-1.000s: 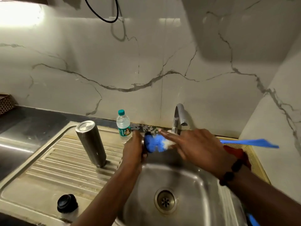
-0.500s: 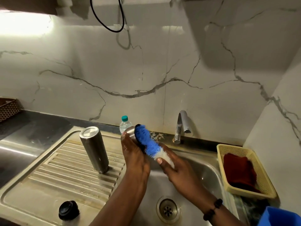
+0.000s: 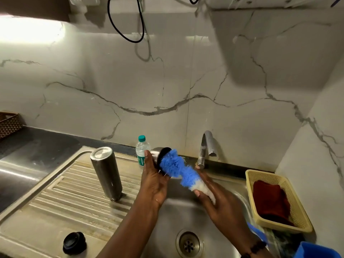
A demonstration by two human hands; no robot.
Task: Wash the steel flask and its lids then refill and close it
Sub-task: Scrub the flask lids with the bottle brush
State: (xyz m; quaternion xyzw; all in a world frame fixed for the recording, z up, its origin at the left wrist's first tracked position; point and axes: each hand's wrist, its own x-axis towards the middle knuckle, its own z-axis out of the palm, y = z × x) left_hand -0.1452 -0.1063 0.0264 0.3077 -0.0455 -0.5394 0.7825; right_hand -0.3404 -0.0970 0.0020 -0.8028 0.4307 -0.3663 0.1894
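The steel flask stands upside down on the ribbed drainboard, left of the basin. My left hand holds a steel lid with a dark inside above the sink. My right hand grips a bottle brush with blue and white bristles, and its blue end presses into the lid's opening. A black inner lid lies on the drainboard near the front edge.
The steel sink basin with its drain lies below my hands. The tap is behind, with no water seen. A small plastic water bottle stands by the wall. At the right, a yellow basket holds a red cloth.
My right hand pulled back from near the tap, turning the brush so its handle points down right. The lid and brush now sit a little lower over the basin.
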